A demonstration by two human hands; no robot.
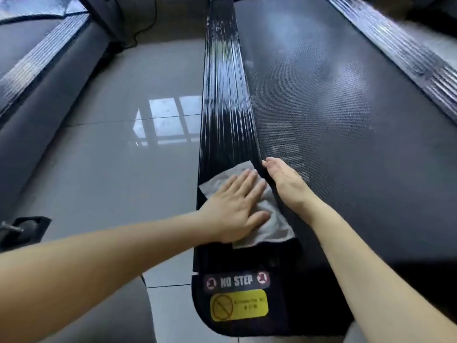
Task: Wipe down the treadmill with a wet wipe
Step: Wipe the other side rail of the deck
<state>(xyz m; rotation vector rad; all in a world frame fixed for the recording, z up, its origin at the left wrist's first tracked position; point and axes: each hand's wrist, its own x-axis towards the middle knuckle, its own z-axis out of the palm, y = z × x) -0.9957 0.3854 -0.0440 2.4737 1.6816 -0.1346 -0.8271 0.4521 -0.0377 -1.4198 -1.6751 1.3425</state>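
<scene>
Fingers of the left hand are lying straight and spread, pressing a crumpled pale grey wet wipe flat against the glossy black ribbed left side rail of the black treadmill; the hand is flat and open, not curling round the cloth. The wipe is sitting on the near part of that rail, its corners sticking out beyond the palm towards the far side and towards the near end. Just beside it, the right hand is resting on its edge where the rail is meeting the dark textured running belt, with its fingers straight and together, holding nothing. Nearer than the wipe, a black label reading "NO STEP" and a yellow rectangular warning sticker are showing on the rail's rounded end. Across the belt, the matching ribbed right side rail is running away from the camera. Left of the treadmill, the shiny grey tiled floor is reflecting a bright window, and a thin black cable is trailing across it at the far end. Further left, the belt and rail of a second dark treadmill are showing.
</scene>
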